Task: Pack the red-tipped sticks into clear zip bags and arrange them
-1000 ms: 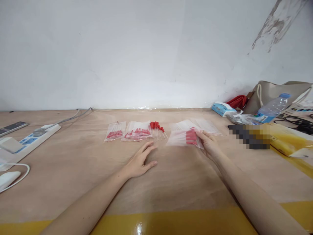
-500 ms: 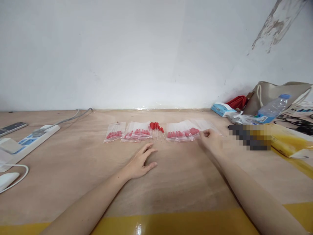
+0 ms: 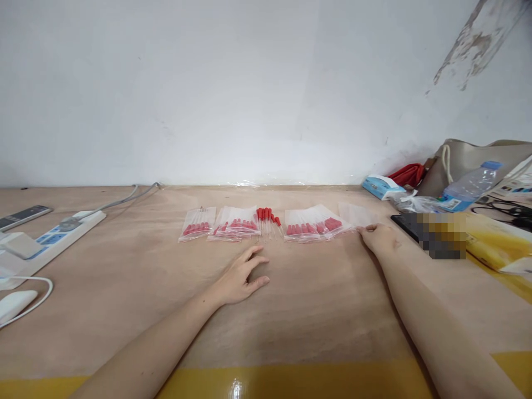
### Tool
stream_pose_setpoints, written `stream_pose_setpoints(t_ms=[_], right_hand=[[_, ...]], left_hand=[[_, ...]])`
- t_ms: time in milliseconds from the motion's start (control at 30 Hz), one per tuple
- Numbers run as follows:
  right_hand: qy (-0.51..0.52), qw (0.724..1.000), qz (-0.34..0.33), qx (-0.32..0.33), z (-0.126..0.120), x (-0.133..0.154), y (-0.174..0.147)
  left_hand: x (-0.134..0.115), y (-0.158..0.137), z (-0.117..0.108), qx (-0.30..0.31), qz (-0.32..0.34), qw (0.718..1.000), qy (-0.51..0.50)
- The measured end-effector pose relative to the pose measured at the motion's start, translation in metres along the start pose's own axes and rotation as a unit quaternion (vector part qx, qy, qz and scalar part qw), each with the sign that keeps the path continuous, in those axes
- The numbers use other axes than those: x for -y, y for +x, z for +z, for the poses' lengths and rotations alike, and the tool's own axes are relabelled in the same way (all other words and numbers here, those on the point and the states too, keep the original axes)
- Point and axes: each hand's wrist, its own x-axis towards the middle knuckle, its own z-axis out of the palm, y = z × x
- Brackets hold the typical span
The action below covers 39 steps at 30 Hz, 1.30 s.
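Note:
Clear bags of red-capped droppers lie in a row on the wooden table [image 3: 124, 293]: one bag [image 3: 197, 226] at the left, a small pile [image 3: 236, 226] beside it, loose droppers [image 3: 268, 219] in the middle, and filled bags [image 3: 313, 226] to the right. An empty clear bag [image 3: 356, 215] lies at the row's right end. My right hand [image 3: 379, 238] rests at that empty bag's near edge with fingertips touching it. My left hand [image 3: 243, 277] lies flat on the table, fingers spread, just in front of the loose droppers and holding nothing.
At the left are a white power strip [image 3: 54, 235], a remote [image 3: 22, 216] and a white mouse [image 3: 14, 303]. At the right stand a beige bag [image 3: 469, 160], a water bottle [image 3: 471, 185], a tissue pack [image 3: 380, 185], black cables [image 3: 507, 213] and a yellow package [image 3: 499, 238]. A wall runs behind.
My right hand set the filled bag it held down at the right of the row, let go, and moved right to the empty bag. My left hand stayed put.

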Motion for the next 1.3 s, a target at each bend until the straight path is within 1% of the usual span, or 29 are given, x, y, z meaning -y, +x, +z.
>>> stream_pose_setpoints(t_ms=[67, 133, 200, 267, 333, 433, 500, 533, 600, 633, 667, 700, 733, 767, 800, 833, 900, 933, 967, 1000, 1033, 1067, 1133, 1167, 1200, 1267, 1300], right_hand=[[0.007, 0.998, 0.059, -0.018, -0.002, -0.001, 0.001], [0.028, 0.994, 0.093, -0.041, -0.004, -0.002, 0.002], [0.09, 0.987, 0.12, -0.061, -0.004, -0.004, 0.002], [0.163, 0.972, 0.15, -0.081, -0.004, -0.009, 0.001], [0.207, 0.958, 0.176, -0.093, -0.003, -0.015, 0.001], [0.238, 0.951, 0.172, -0.096, -0.004, -0.021, 0.001], [0.262, 0.946, 0.159, -0.105, -0.009, -0.019, 0.004], [0.28, 0.941, 0.146, -0.122, -0.014, -0.015, 0.004], [0.338, 0.919, 0.086, -0.184, -0.028, 0.0, 0.0], [0.396, 0.887, 0.02, -0.238, -0.036, 0.011, -0.008], [0.448, 0.848, -0.065, -0.275, -0.044, 0.024, -0.02], [0.479, 0.819, -0.147, -0.279, -0.051, 0.039, -0.037], [0.495, 0.801, -0.222, -0.254, -0.057, 0.055, -0.058], [0.505, 0.792, -0.292, -0.179, -0.063, 0.07, -0.083], [0.52, 0.777, -0.344, -0.083, -0.067, 0.083, -0.11], [0.543, 0.75, -0.378, 0.024, -0.071, 0.094, -0.135], [0.581, 0.668, -0.411, 0.216, -0.076, 0.108, -0.175], [0.596, 0.636, -0.406, 0.275, -0.077, 0.11, -0.186], [0.623, 0.615, -0.38, 0.299, -0.077, 0.11, -0.19], [0.647, 0.604, -0.348, 0.309, -0.076, 0.108, -0.189], [0.668, 0.604, -0.309, 0.305, -0.072, 0.105, -0.183], [0.682, 0.612, -0.269, 0.296, -0.067, 0.101, -0.174], [0.668, 0.645, -0.214, 0.303, -0.052, 0.092, -0.154], [0.642, 0.663, -0.206, 0.324, -0.043, 0.087, -0.145], [0.612, 0.675, -0.211, 0.354, -0.034, 0.084, -0.139], [0.545, 0.688, -0.248, 0.41, -0.018, 0.079, -0.133], [0.517, 0.694, -0.269, 0.423, -0.012, 0.079, -0.132]], left_hand=[[0.0, 0.0, 0.0, -0.001, 0.002, 1.0, 0.001], [0.0, 0.0, 0.0, -0.001, 0.003, 1.0, 0.003], [-0.001, 0.0, -0.001, 0.0, 0.002, 1.0, 0.005], [-0.002, 0.001, -0.001, 0.0, 0.002, 1.0, 0.006], [-0.002, 0.001, -0.001, -0.001, 0.001, 1.0, 0.005], [-0.001, 0.001, -0.001, -0.001, 0.0, 1.0, 0.005], [0.0, 0.001, 0.0, -0.003, 0.002, 1.0, 0.006], [0.001, 0.001, 0.001, -0.006, 0.003, 1.0, 0.006], [0.001, 0.001, 0.001, -0.009, 0.008, 1.0, 0.005], [0.001, 0.001, 0.001, -0.011, 0.011, 1.0, 0.002], [0.001, 0.001, 0.0, -0.014, 0.016, 1.0, -0.002], [0.0, 0.001, 0.0, -0.023, 0.022, 0.999, -0.007], [-0.001, 0.001, -0.001, -0.038, 0.028, 0.999, -0.013], [-0.001, 0.002, -0.003, -0.064, 0.033, 0.997, -0.019], [-0.001, 0.002, -0.004, -0.104, 0.038, 0.994, -0.025], [-0.001, 0.003, -0.005, -0.156, 0.043, 0.986, -0.031], [0.001, 0.003, -0.006, -0.271, 0.055, 0.96, -0.04], [0.002, 0.004, -0.006, -0.32, 0.064, 0.944, -0.046], [0.004, 0.004, -0.005, -0.357, 0.073, 0.93, -0.054], [0.004, 0.004, -0.005, -0.381, 0.082, 0.919, -0.061], [0.004, 0.004, -0.004, -0.392, 0.089, 0.913, -0.069], [0.004, 0.004, -0.004, -0.393, 0.094, 0.912, -0.075], [0.001, 0.003, -0.005, -0.363, 0.101, 0.923, -0.081], [-0.001, 0.002, -0.005, -0.329, 0.107, 0.934, -0.083], [-0.003, 0.002, -0.006, -0.283, 0.114, 0.949, -0.084], [-0.007, 0.0, -0.008, -0.166, 0.133, 0.974, -0.082], [-0.008, 0.0, -0.009, -0.107, 0.14, 0.982, -0.074]])
